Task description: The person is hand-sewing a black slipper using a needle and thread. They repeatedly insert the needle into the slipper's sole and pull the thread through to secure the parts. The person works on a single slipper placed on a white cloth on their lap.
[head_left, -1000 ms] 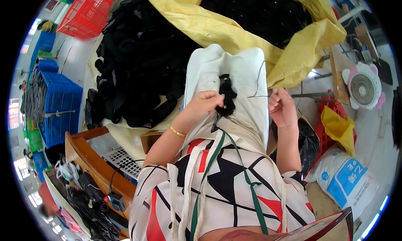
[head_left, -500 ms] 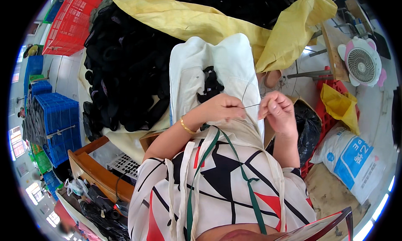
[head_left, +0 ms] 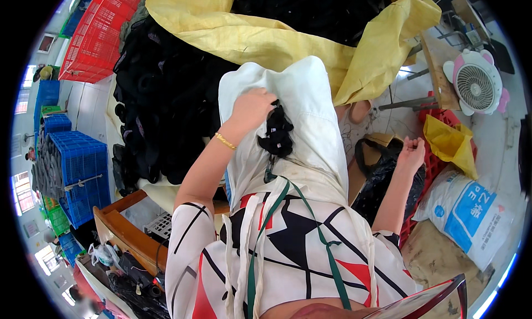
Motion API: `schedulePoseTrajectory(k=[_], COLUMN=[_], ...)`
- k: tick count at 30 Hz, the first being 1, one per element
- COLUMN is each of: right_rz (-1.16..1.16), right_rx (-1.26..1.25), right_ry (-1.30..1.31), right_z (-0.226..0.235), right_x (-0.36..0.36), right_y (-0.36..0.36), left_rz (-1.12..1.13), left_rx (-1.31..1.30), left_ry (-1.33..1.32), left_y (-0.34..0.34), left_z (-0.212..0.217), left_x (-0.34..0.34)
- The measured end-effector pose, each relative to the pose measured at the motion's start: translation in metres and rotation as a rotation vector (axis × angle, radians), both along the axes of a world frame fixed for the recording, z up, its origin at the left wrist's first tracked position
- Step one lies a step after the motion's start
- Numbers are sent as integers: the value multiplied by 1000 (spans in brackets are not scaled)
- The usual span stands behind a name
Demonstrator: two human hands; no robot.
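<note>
A bundle of small black cloth pieces (head_left: 276, 137) lies on the white apron (head_left: 316, 106) over my lap. Just at its far left edge, my left hand (head_left: 254, 107) has its fingers closed on the black cloth, and the back of the hand hides part of the grip. My right hand (head_left: 411, 153) is held out to the right, beside a black plastic bag (head_left: 374, 200). Its fingers are curled together, and whatever they may hold is too small to make out.
A large heap of black cloth pieces (head_left: 166, 108) rises at the left. Yellow sheeting (head_left: 249, 36) edges another dark heap in front. On the right are a fan (head_left: 475, 86), a yellow bag (head_left: 448, 144) and a white-and-blue sack (head_left: 465, 214). A wooden drawer (head_left: 124, 236) stands lower left.
My hands have parted from around a thin dark thread. The left went away and leftward onto the black bundle; the right swung out to the right. The thread no longer shows.
</note>
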State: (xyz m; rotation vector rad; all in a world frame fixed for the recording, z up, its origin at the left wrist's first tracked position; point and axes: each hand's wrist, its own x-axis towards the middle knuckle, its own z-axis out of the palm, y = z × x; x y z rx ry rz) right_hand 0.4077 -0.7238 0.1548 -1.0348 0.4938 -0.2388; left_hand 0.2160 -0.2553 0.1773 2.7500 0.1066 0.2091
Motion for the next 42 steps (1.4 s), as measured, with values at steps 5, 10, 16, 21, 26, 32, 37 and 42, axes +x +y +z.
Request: schedulePoseTrajectory(k=[5,10,16,21,26,32,37,42], right_rz=[321,772,1258,1450,1345,1292,1189,1277], right_rx=[-31,-308,-663,-181,-141,-628,-688,-27], right_ry=[31,-45,-413,-45,-175,-682,-699,-123], right_z=[-3,12,68,70,75,96,94,88], right_x=[-36,-78,-121,-140,-173,-182,-183,-197], right_y=[59,126,229,258,256,246,242,245], left_rz=[-163,-97,-159,-22,78,182,36,134], left_rx=[206,157,131,-29,-1009,-1194,-677,-1174], left_ry=[109,-44,-75,61,-19,0,-276,-244], left_y=[0,2,-36,-57,-50,-53,-68,-82], left_z=[-26,23,87,102,75,77,88,69], left_x=[17,10,-29,-73,-105,-113,-116,-121])
